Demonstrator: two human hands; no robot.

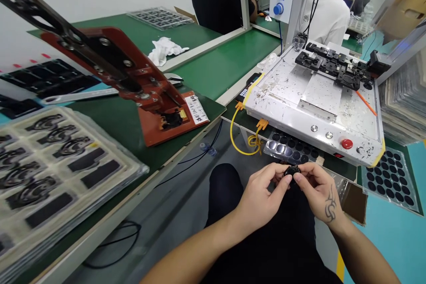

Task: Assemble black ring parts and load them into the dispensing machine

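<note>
Your left hand [258, 195] and right hand [317, 188] pinch a small black part [292, 170] between thumbs and fingers, in front of the white machine [286, 91]. Below that machine's front edge lies a sheet of black discs [293, 145]; left of it stands a red clamp fixture [148, 80], and farther left, a parts tray [130, 165].
</note>
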